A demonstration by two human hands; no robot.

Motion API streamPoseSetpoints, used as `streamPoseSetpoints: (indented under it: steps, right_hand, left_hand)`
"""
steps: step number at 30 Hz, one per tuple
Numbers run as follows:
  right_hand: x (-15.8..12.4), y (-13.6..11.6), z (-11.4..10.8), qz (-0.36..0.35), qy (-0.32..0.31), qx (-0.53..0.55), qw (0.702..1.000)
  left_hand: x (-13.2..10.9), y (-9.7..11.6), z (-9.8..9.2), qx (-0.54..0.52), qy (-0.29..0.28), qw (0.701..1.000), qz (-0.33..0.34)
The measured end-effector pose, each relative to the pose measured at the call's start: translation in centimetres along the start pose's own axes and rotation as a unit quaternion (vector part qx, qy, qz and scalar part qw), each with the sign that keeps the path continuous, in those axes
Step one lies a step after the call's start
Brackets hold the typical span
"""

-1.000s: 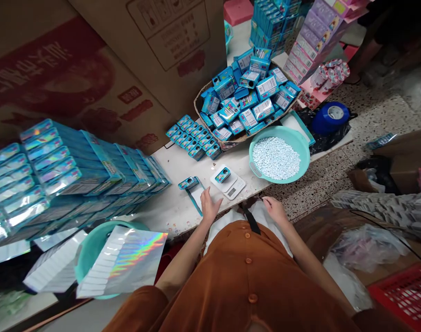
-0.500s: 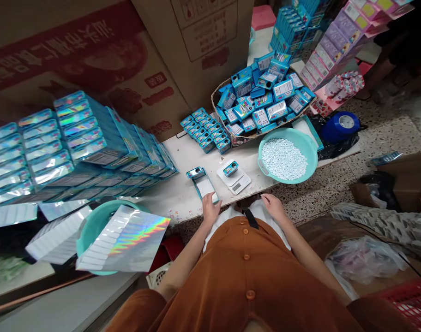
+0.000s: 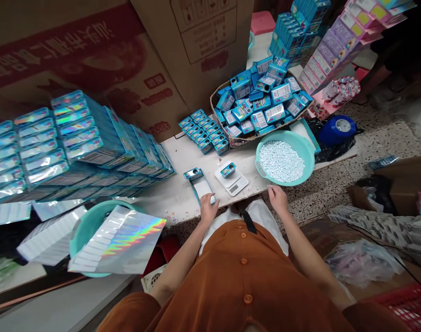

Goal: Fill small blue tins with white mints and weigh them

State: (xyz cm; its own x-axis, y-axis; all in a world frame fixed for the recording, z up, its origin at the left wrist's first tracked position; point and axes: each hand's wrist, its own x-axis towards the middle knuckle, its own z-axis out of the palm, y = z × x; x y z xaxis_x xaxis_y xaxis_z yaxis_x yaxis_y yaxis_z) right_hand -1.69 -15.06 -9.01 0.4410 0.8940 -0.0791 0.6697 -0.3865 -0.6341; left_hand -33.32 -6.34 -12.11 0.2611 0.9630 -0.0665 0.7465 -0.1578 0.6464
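My left hand (image 3: pixel 208 208) rests at the near end of a narrow white-topped tray with blue edges (image 3: pixel 201 186), its thumb apart from the fingers. A small blue tin (image 3: pixel 193 173) lies across the tray's far end. Beside it, another blue tin (image 3: pixel 228 170) with a dark opening sits on a white digital scale (image 3: pixel 238 185). My right hand (image 3: pixel 278 199) is closed, fingers curled together, just off the table edge below a turquoise basin (image 3: pixel 310 168) of small pale candies (image 3: pixel 281 160). What its fingers hold, if anything, is hidden.
Blue tins stand in rows (image 3: pixel 205 130) behind the scale. A cut-down carton (image 3: pixel 238 140) heaped with blue packs is farther back. Tall blue stacks (image 3: pixel 93 133) and a turquoise tub (image 3: pixel 89 226) under a shiny silver sheet (image 3: pixel 127 244) are left. Large cartons (image 3: pixel 196 78) wall the back.
My right hand has moved right and slightly up toward the basin, its fingers now curled closer. My left hand stays at the tray's near end. The view has shifted slightly.
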Motion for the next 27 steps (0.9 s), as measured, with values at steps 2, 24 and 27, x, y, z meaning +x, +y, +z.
streamPoseSetpoints:
  steps: [2, 24, 27]
  right_hand:
    - [2.9, 0.9, -0.6, 0.000, 0.036, -0.015, 0.999]
    - [15.8, 5.1, -0.2, -0.032, -0.190, -0.127, 0.973]
    - [15.8, 5.2, -0.4, -0.044, -0.186, -0.134, 0.972]
  left_hand:
    - [0.0, 0.2, 0.1, 0.002, -0.001, 1.000, 0.009]
    - [-4.2, 5.8, 1.4, 0.016, 0.094, 0.985, -0.143]
    - [-4.3, 6.2, 1.8, 0.011, 0.109, 0.982, -0.157]
